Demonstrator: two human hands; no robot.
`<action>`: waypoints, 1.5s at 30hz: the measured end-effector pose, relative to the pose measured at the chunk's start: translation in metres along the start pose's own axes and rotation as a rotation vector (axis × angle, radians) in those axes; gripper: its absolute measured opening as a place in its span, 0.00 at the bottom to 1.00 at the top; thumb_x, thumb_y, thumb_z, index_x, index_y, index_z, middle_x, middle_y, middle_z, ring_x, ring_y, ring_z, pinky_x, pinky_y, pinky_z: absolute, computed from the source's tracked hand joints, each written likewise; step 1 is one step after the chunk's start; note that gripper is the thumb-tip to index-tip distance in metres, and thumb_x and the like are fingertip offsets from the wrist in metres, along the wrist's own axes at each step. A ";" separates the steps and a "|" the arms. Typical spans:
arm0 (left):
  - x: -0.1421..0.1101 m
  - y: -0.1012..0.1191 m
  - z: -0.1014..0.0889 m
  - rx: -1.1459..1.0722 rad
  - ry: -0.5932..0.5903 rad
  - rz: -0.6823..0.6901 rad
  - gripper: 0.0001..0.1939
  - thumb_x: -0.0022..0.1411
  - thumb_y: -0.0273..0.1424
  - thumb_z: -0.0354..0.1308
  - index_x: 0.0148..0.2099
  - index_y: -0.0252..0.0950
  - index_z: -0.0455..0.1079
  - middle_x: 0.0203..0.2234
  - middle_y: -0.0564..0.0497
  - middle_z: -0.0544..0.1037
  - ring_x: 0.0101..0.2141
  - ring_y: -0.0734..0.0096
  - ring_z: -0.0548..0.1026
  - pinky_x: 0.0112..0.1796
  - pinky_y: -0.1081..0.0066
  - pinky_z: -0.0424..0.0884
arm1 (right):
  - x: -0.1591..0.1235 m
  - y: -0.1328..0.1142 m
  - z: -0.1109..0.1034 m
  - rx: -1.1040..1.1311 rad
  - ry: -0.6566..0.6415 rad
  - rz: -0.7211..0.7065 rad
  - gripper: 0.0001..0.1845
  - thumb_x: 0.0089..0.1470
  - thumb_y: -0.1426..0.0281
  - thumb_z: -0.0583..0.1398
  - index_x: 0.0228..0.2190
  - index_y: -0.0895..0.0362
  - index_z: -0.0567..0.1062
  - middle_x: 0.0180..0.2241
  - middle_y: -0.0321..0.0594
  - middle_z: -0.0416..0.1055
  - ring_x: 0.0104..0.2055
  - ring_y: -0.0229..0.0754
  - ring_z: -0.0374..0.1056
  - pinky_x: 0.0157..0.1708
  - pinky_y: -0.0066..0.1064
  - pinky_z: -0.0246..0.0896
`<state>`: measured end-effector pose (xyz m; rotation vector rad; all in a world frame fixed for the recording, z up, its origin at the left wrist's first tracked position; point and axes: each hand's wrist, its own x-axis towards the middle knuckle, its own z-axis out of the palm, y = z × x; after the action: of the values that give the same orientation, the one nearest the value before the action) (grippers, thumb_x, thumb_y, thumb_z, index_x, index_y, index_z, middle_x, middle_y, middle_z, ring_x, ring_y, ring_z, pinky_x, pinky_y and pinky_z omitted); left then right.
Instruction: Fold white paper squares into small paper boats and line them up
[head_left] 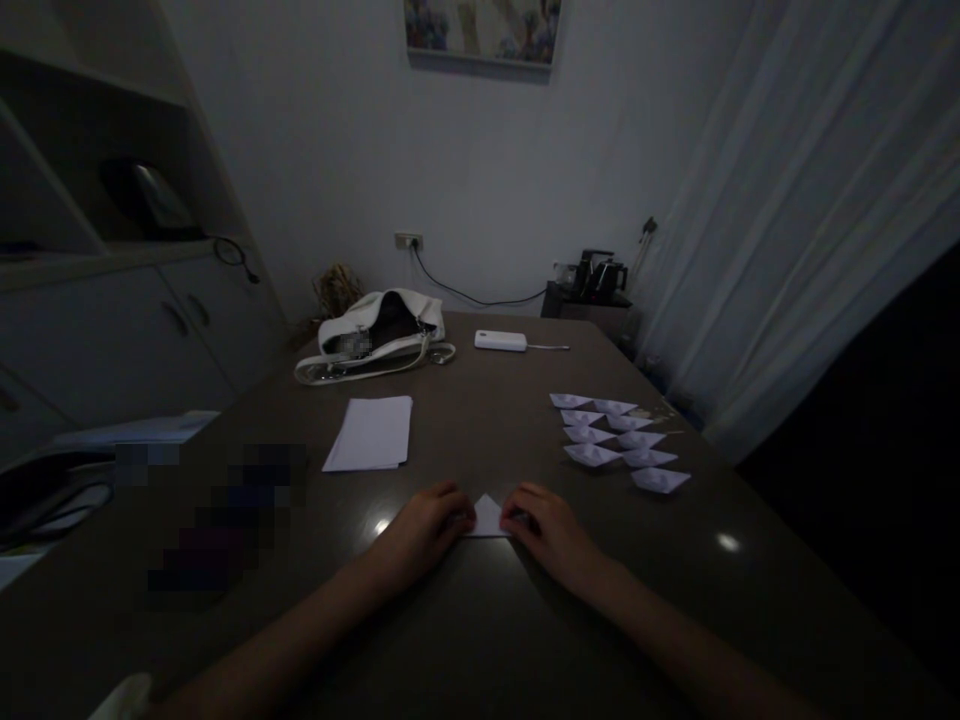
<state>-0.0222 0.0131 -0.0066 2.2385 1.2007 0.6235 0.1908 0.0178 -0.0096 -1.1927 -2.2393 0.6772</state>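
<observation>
A small piece of folded white paper (488, 518) lies on the dark table in front of me, its pointed top facing away and its straight edge towards me. My left hand (431, 525) pinches its left side with curled fingers. On the right side, my right hand (546, 525) grips the paper the same way. Both hands rest low at the tabletop, and their fingers cover the paper's two side corners. Several folded paper boats (592, 455) stand in two rows to the right. A stack of white paper sheets (371, 435) lies to the left, beyond my left hand.
A white bag (382, 330) sits open at the table's far left. Beyond the boats is a white power bank (500, 341) with a short cable. A black kettle (607, 278) stands on a cabinet past the far edge. A blurred patch (232, 530) covers the left side.
</observation>
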 end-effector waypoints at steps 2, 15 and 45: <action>0.000 -0.002 0.000 0.004 -0.008 0.014 0.06 0.62 0.26 0.51 0.37 0.35 0.70 0.34 0.49 0.70 0.34 0.71 0.71 0.34 0.74 0.65 | -0.001 0.000 0.000 -0.019 0.002 -0.015 0.04 0.52 0.78 0.60 0.29 0.58 0.73 0.32 0.38 0.68 0.34 0.38 0.65 0.34 0.27 0.57; -0.002 -0.001 -0.010 0.263 -0.119 0.174 0.09 0.62 0.33 0.55 0.43 0.35 0.69 0.38 0.47 0.71 0.38 0.65 0.70 0.38 0.69 0.68 | -0.007 -0.002 -0.012 -0.198 -0.094 -0.201 0.07 0.52 0.68 0.62 0.35 0.56 0.74 0.35 0.39 0.71 0.41 0.42 0.64 0.41 0.32 0.59; -0.003 0.023 0.001 -0.490 -0.058 -0.317 0.21 0.59 0.44 0.51 0.29 0.30 0.71 0.17 0.53 0.70 0.19 0.76 0.67 0.21 0.77 0.59 | 0.003 -0.007 0.000 0.790 0.086 0.454 0.20 0.39 0.54 0.65 0.23 0.60 0.74 0.17 0.34 0.69 0.18 0.33 0.64 0.21 0.25 0.57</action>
<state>-0.0094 -0.0008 0.0071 1.6124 1.1875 0.6371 0.1852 0.0173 -0.0041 -1.2485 -1.3757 1.4733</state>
